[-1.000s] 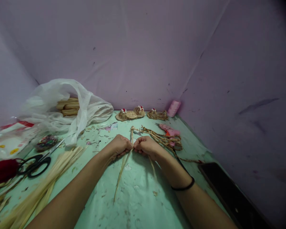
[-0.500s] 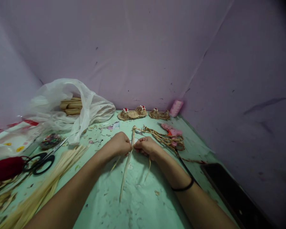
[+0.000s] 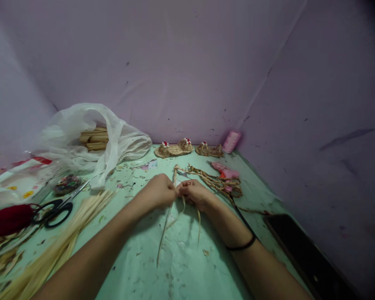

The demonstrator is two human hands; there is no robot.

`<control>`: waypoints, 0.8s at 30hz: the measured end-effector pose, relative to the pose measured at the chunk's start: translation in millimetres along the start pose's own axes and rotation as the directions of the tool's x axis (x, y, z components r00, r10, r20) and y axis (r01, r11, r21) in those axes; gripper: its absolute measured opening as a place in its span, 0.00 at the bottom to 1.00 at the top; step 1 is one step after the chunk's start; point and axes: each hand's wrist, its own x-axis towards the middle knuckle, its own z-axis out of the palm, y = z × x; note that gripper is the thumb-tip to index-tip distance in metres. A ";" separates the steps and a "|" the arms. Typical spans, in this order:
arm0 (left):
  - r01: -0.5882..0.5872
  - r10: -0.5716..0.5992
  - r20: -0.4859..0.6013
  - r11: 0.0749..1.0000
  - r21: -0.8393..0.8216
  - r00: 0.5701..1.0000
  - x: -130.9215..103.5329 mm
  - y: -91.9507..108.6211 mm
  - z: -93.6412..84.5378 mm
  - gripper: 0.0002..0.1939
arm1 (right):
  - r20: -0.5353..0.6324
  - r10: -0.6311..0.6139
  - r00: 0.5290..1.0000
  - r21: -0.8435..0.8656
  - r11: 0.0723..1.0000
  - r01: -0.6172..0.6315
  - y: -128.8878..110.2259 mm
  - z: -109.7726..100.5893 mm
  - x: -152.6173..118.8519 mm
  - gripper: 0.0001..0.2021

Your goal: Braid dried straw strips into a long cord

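Observation:
Both of my hands meet at the middle of the table around a thin braid of pale dried fibre (image 3: 175, 177). My left hand (image 3: 161, 191) is closed, its fingertips pinching at the braid's lower end. From the other side my right hand (image 3: 193, 193) pinches the fibre strands too, with a dark band on that wrist. Loose strands (image 3: 163, 237) hang below the fingers toward me. The braid's far end lies near a coil of brown braided cord (image 3: 217, 180), which runs off to the right. Exactly which strand each hand grips is hidden by the fingers.
Scissors (image 3: 59, 210), a fibre bundle (image 3: 78, 225), red yarn (image 3: 9, 221) and a plastic bag (image 3: 112, 137) lie left. Small woven sandals (image 3: 175, 150) and a pink thread spool (image 3: 231, 141) stand by the wall. Right are a pink glue gun (image 3: 225, 171) and a phone (image 3: 300, 246).
One strand has swung from the left side over to the right, now hanging below my right fingers. My left hand has shifted slightly right and turned.

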 end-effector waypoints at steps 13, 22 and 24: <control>0.368 -0.248 0.279 0.728 -0.578 0.928 24.9 -19.9 15.6 0.05 | -0.001 -0.175 0.985 -0.228 0.959 0.170 4.7 -2.3 5.8 0.03; 0.040 -0.045 -0.006 0.948 -0.315 0.999 32.1 -18.0 14.1 0.03 | -0.094 -0.125 0.988 -0.305 0.948 0.091 -6.5 -5.7 0.3 0.05; 0.014 -0.019 -0.013 0.942 -0.334 1.000 32.6 -19.8 14.4 0.04 | -0.040 -0.044 0.998 -0.173 0.984 0.036 -14.0 -4.5 -6.3 0.07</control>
